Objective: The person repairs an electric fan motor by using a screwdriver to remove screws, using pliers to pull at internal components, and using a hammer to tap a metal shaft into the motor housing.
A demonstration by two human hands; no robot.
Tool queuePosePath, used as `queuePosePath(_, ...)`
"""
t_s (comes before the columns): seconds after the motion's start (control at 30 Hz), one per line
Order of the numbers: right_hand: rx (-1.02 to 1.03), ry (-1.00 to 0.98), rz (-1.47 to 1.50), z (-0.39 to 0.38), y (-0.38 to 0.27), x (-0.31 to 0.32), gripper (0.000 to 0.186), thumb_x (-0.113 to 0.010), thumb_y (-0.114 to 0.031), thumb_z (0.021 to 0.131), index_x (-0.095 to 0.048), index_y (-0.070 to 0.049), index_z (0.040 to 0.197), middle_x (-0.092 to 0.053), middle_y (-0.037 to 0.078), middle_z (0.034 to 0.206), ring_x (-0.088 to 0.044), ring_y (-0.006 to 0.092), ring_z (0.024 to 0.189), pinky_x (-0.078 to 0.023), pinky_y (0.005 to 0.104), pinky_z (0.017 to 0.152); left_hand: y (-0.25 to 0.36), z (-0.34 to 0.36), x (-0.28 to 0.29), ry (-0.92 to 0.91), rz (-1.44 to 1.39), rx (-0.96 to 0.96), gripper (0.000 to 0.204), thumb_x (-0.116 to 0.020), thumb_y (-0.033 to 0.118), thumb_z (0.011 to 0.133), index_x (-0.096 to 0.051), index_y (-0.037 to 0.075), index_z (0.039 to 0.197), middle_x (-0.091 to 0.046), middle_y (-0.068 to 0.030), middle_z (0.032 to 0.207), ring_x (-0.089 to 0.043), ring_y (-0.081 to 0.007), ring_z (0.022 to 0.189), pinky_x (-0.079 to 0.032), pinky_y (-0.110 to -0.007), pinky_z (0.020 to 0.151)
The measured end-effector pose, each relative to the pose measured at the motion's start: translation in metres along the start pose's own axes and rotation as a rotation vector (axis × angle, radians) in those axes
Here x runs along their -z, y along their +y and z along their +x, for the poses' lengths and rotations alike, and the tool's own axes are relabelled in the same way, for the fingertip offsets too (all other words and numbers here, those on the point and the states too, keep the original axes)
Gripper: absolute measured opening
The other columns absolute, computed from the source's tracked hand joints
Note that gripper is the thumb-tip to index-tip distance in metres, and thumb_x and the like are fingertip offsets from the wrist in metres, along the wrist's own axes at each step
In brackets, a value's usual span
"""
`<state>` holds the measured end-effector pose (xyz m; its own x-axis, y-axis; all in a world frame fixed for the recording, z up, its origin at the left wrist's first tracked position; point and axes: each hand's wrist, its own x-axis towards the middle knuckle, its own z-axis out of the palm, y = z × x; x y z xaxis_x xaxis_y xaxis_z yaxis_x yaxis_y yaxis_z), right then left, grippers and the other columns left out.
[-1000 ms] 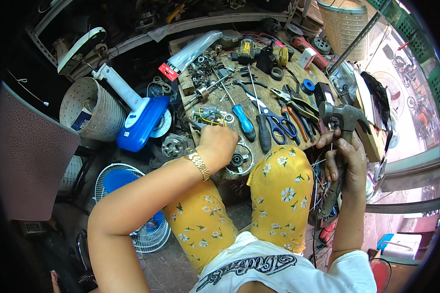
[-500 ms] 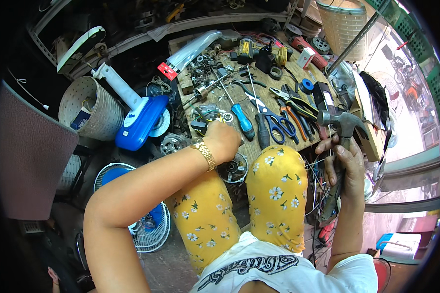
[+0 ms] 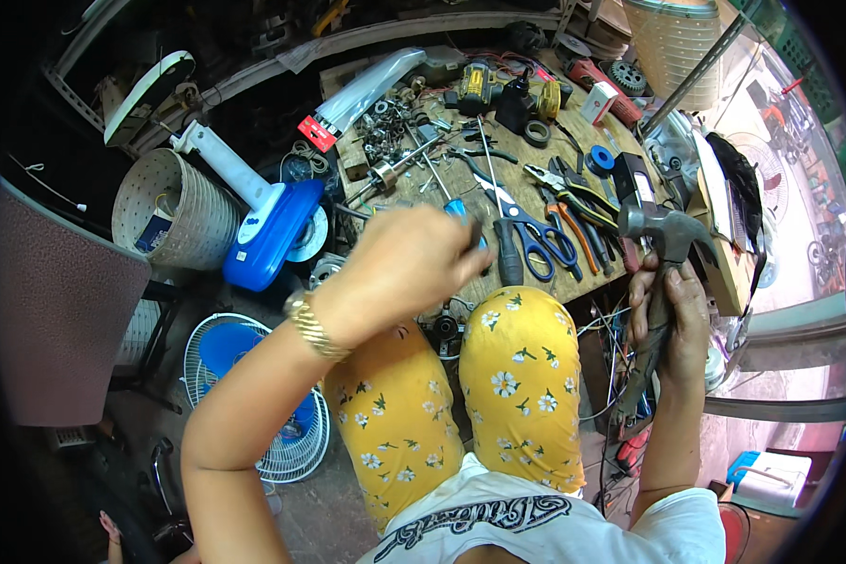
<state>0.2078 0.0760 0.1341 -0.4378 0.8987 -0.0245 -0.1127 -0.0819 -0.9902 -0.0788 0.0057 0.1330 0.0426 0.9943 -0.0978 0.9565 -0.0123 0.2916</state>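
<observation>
The right hand point(image 3: 683, 320) has its grip wrapped around the handle of a grey steel claw hammer point(image 3: 673, 241), held head-up by the near right corner of the wooden table point(image 3: 522, 193); were that hold to slacken, I reckon the heavy head could tip. The left hand point(image 3: 399, 263) is over the near left edge, hiding most of a blue-handled screwdriver point(image 3: 455, 207); whether its grip is closed on it, I cannot tell. Reaching without looking could snag the dark-blue-handled metal scissors point(image 3: 521, 222), or knock the round metal housing point(image 3: 446, 326) off at the knees.
</observation>
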Motion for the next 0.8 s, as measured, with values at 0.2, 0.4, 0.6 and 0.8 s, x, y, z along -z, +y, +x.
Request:
queuePosePath(0.2,0.000,0.014,0.005,0.017,-0.005,0.007,0.029,-0.050,-0.024,0.096,-0.054,0.000,0.113,-0.063,0.011,0.081,-0.054,0.0132,0.053,-0.044,0.0233,0.048,-0.021,-0.014,-0.031,-0.108,-1.447,-0.047,0.033,-0.055,0.032,0.099,-0.056,0.007,0.121,-0.053,0.0013,0.101,-0.047,-0.0099,0.090,-0.042,-0.026,0.083)
queuePosePath(0.4,-0.028,-0.011,0.013,0.027,-0.009,-0.001,0.029,-0.049,-0.025,0.098,-0.054,0.000,0.112,-0.061,0.010,0.082,-0.050,0.0119,0.050,-0.042,0.0233,0.047,-0.037,-0.005,-0.073,-0.321,-1.626,-0.117,0.033,-0.060,0.008,0.094,-0.055,0.001,0.126,-0.061,-0.0091,0.120,-0.055,-0.0195,0.119,-0.039,-0.036,0.107)
queuePosePath(0.6,-0.033,-0.031,-0.003,0.031,-0.009,-0.014,0.030,-0.048,-0.027,0.099,-0.053,0.000,0.111,-0.060,0.010,0.081,-0.049,0.0107,0.048,-0.043,0.0227,0.042,-0.041,0.005,-0.078,-0.336,-1.398,-0.186,0.018,-0.056,0.003,0.094,-0.063,-0.002,0.110,-0.069,-0.0074,0.105,-0.062,-0.0132,0.099,-0.047,-0.028,0.094)
queuePosePath(0.8,-0.022,-0.024,-0.028,0.034,-0.010,-0.020,0.031,-0.048,-0.026,0.099,-0.053,0.001,0.111,-0.060,0.011,0.081,-0.048,0.0101,0.046,-0.044,0.0224,0.040,-0.058,0.008,-0.077,-0.392,-1.398,-0.167,0.028,-0.060,0.000,0.091,-0.059,-0.001,0.119,-0.068,-0.0092,0.114,-0.062,-0.0131,0.102,-0.047,-0.030,0.096)
